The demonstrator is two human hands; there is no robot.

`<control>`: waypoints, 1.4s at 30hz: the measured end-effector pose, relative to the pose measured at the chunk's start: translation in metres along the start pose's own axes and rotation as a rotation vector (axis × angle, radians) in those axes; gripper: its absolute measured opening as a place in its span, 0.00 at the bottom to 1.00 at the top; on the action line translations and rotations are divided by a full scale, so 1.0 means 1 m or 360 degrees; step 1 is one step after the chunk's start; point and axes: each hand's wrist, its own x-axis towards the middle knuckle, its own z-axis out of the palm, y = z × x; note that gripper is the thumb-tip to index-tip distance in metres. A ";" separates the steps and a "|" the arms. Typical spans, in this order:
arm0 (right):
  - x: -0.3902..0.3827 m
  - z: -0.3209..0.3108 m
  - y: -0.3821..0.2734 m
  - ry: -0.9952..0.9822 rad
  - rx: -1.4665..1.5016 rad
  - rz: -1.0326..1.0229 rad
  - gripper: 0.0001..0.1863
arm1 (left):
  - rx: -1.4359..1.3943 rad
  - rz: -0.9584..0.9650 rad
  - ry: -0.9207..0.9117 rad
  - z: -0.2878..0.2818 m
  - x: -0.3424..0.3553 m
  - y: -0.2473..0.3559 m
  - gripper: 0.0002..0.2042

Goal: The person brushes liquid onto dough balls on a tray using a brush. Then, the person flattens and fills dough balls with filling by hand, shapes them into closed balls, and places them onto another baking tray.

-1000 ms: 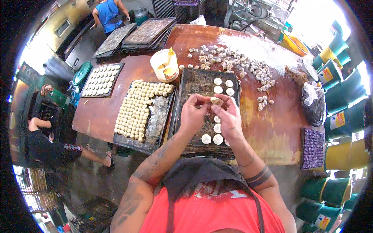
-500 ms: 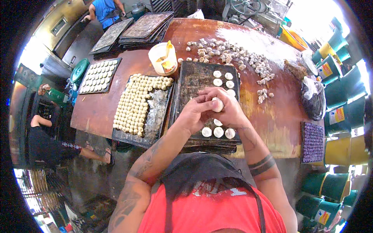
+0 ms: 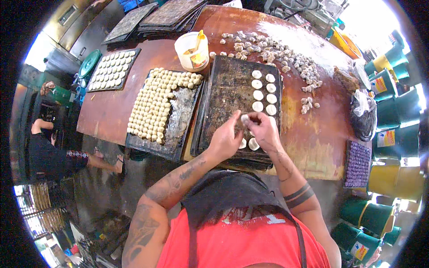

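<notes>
My right hand has its fingertips closed on a small white dough ball. Beside it, my left hand is open, fingers stretched upward and thumb apart, close against the ball's left side. Both hands hover over the near part of a dark, worn baking tray, which tops a stack. Flattened white dough rounds lie in two columns along its right side. More rounds show under my hands, partly hidden. Left of this stack, another dark tray carries many pale yellowish balls, with a floury bare patch.
A white tub with a yellow-handled utensil stands behind the trays. Floury brown lumps are scattered beyond. A tray of white rounds lies far left, purple pieces at right. Another person is at the left.
My hands have parted from being clasped around the dough; the ball now shows between their fingertips. They sit slightly lower over the tray. The view has shifted, moving the table upward.
</notes>
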 end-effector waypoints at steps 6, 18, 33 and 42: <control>0.004 0.019 0.052 -0.0044 -0.1093 -0.0383 0.19 | -0.0194 -0.0249 0.0215 0.004 0.000 -0.037 0.29; 0.093 -0.107 0.116 0.0831 -0.1166 -0.0593 0.14 | -0.0220 -0.0692 0.0061 -0.036 -0.002 -0.055 0.10; 0.022 -0.169 0.236 0.1115 0.1635 0.0628 0.13 | 0.1238 -0.0410 0.0414 -0.144 0.096 -0.231 0.06; 0.027 0.003 -0.050 -0.0051 0.0223 -0.0423 0.14 | -0.1633 -0.1034 0.0276 -0.022 0.067 -0.038 0.14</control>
